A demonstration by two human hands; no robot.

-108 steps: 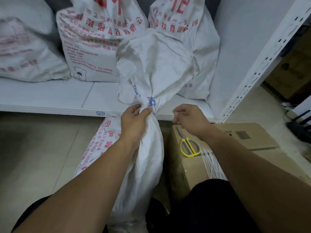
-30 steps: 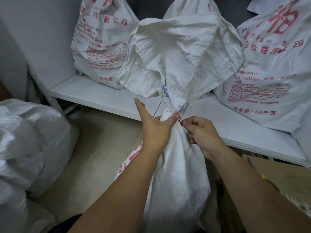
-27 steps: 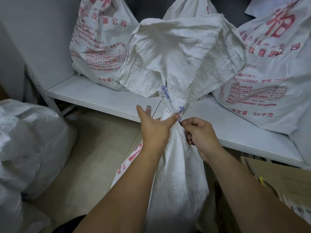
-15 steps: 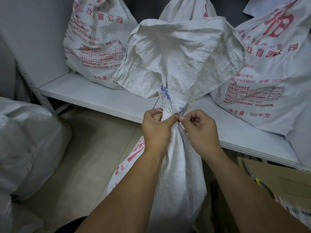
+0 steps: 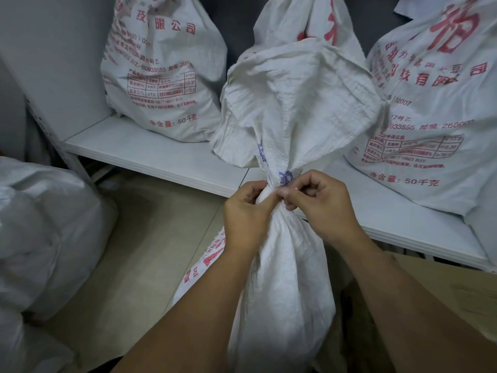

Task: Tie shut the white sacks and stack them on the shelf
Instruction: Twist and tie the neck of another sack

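Shelf (image 5: 150,152) already carries tied printed sacks (image 5: 161,76). Floor sack (image 5: 285,278) stands upright just in front, base hidden, neck bunched for binding. Left hand (image 5: 243,214) clamps the neck to hold the gather; right hand (image 5: 320,203), touching it, pinches at the same spot. Tie not discernible.

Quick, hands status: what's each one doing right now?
Left hand: closed, gripping the gathered neck of the white sack.
Right hand: closed, fingertips pinching at the same neck; any tie in it cannot be told.
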